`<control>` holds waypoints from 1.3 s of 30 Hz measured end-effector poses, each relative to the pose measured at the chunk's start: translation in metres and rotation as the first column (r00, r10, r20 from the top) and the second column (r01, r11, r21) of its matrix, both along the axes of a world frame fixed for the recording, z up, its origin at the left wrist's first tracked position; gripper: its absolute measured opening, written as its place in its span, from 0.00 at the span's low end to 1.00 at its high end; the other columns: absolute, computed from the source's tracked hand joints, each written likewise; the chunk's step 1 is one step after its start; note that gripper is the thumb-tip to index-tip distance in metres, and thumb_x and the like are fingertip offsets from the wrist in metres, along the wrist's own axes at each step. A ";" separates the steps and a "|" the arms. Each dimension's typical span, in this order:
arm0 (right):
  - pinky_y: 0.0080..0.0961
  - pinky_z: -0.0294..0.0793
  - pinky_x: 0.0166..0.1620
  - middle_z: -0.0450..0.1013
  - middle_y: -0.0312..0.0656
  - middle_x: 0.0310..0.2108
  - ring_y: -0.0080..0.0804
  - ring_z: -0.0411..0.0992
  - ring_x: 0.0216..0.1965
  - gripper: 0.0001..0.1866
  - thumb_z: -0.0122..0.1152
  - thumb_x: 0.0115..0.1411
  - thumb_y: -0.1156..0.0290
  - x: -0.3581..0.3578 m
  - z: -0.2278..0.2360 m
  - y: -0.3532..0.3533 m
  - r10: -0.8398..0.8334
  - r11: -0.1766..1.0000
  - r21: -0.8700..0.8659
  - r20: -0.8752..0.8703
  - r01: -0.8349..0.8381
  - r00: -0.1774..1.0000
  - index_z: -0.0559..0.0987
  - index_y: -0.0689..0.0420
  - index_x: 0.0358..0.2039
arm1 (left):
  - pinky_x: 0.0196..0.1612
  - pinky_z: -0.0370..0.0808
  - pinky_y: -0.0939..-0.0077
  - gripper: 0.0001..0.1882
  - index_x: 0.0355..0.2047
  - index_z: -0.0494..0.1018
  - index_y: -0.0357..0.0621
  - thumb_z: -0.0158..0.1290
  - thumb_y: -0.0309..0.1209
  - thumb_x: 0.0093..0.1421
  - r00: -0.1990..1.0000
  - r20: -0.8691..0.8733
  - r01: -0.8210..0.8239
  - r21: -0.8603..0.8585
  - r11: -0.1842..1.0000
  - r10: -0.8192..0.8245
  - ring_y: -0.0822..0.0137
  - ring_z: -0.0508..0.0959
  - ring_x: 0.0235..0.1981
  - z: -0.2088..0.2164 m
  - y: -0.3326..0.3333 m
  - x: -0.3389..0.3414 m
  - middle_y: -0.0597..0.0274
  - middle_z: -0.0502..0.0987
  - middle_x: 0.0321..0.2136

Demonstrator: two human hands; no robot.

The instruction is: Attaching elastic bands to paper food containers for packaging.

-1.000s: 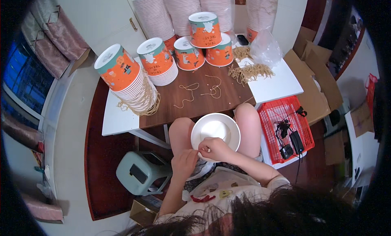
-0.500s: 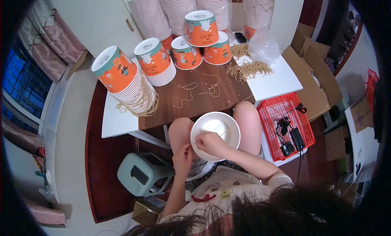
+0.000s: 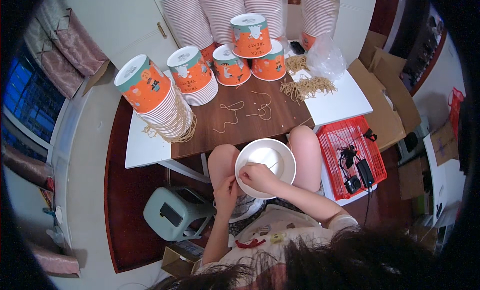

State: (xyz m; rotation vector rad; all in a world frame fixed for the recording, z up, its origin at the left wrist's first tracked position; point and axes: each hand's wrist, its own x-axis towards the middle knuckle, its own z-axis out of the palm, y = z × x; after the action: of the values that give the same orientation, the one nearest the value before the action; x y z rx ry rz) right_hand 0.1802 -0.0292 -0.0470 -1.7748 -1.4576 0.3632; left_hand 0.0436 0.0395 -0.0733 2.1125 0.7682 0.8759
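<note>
A white paper bucket (image 3: pixel 286 162) is held between my knees with its open mouth facing up. Reaching over the rim, my right hand (image 3: pixel 257 177) is inside it with fingertips pinched together near the left wall. My left hand (image 3: pixel 226 194) is closed at the outside of that same wall, its fingertips opposite the right ones. What either hand pinches is too small to make out. A short thin cord (image 3: pixel 273 165) shows inside the bucket, beyond my right hand.
Two loose cords (image 3: pixel 231 115) lie on the brown table (image 3: pixel 205 132). Orange printed buckets (image 3: pixel 145 85) stand upside down behind, some stacked, with tan cords (image 3: pixel 310 88) piled at right. A red basket (image 3: pixel 327 155) holds black cables; a grey-green stool (image 3: pixel 160 205) bears a phone.
The whole view has shifted very slightly. Both hands keep the same pinched pose at the bucket's left wall.
</note>
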 end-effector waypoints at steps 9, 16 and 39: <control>0.33 0.70 0.32 0.71 0.46 0.22 0.42 0.71 0.26 0.05 0.53 0.46 0.71 0.001 -0.002 0.000 0.014 1.000 0.018 0.034 -0.015 0.999 0.75 0.58 0.22 | 0.27 0.72 0.74 0.07 0.30 0.72 0.38 0.50 0.24 0.50 0.998 -0.057 0.017 0.061 0.998 -0.014 0.63 0.76 0.23 0.008 0.003 0.004 0.53 0.75 0.23; 0.35 0.70 0.32 0.72 0.44 0.23 0.42 0.72 0.27 0.11 0.54 0.45 0.69 0.008 0.011 -0.012 0.028 0.986 -0.169 0.085 -0.014 0.996 0.72 0.54 0.32 | 0.28 0.70 0.77 0.04 0.28 0.69 0.38 0.48 0.23 0.51 0.997 -0.072 -0.046 -0.165 0.985 0.034 0.66 0.74 0.24 0.009 0.007 -0.004 0.57 0.72 0.24; 0.24 0.68 0.27 0.72 0.39 0.23 0.31 0.70 0.22 0.07 0.55 0.49 0.68 0.009 0.038 0.000 0.173 0.977 0.158 -0.208 -0.141 0.963 0.77 0.53 0.30 | 0.37 0.64 0.86 0.03 0.30 0.67 0.41 0.44 0.25 0.57 0.811 0.514 0.538 -0.469 0.700 -0.279 0.79 0.67 0.32 0.059 0.032 0.009 0.68 0.68 0.34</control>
State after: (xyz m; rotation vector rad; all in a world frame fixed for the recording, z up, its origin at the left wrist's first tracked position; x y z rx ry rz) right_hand 0.1892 -0.0291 -0.0089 -1.4606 -1.4312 0.5093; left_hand 0.0522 0.0716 -0.0147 1.3753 0.2525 0.6632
